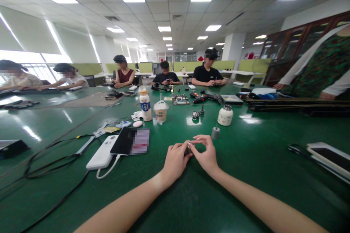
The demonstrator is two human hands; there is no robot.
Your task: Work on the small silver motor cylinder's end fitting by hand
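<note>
Both my hands meet over the green tabletop [175,196]. My left hand [176,158] is closed around a small dark object [188,150], mostly covered by the fingers, so its kind does not show. The thumb and fingers of my right hand [204,153] pinch at the upper end of that same object. Just beyond my right hand a small grey metal cylinder [215,133] stands upright. Farther off lie a shiny round metal part [195,115] and a dark part with a narrow upright tip [202,109].
Left of my hands are a white power bank [101,153], a phone [121,141] and cables. Ahead stand a bottle [145,105], a lidded plastic cup [160,112] and a white jar [225,115]. A power drill [201,99] and circuit board [180,99] lie beyond. Several people sit around the table.
</note>
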